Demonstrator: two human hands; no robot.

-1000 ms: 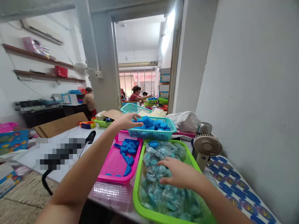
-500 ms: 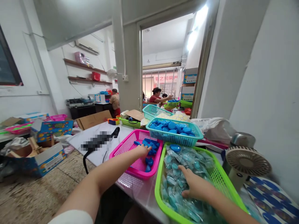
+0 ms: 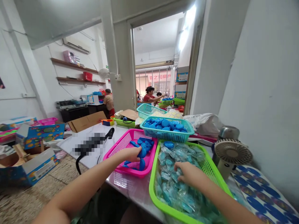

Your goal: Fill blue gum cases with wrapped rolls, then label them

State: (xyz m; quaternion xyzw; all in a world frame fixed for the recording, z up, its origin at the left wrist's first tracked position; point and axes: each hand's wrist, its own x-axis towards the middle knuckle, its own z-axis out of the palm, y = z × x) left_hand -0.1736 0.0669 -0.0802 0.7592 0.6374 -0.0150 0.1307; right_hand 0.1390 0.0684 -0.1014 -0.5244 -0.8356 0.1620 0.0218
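Note:
My left hand (image 3: pixel 132 154) reaches into the pink basket (image 3: pixel 109 152), its fingertips closed on a blue plastic piece (image 3: pixel 142 152). More blue pieces (image 3: pixel 146 143) lie around it, some rounded and some angular. Over the green basket (image 3: pixel 153 186), my right hand (image 3: pixel 188 172) has its fingers curled down onto a heap of clear bags with teal round pieces (image 3: pixel 167 175) inside. It appears to grip one of these bagged pieces, though the fingers partly cover it. One unbagged blue round piece (image 3: pixel 168 144) rests at the heap's far end.
Behind stands a teal basket (image 3: pixel 163 134) of blue round pieces. A small fan (image 3: pixel 233 151) and sticker sheets (image 3: pixel 263 193) are on the right. A black strap (image 3: pixel 109 133) lies on the white table (image 3: pixel 91 130). Other people (image 3: pixel 149 95) work beyond the opening.
My left hand has shifted toward the near part of the pink basket, with a blue piece at its fingertips. The fingers of my right hand have curled in. The view has turned slightly right.

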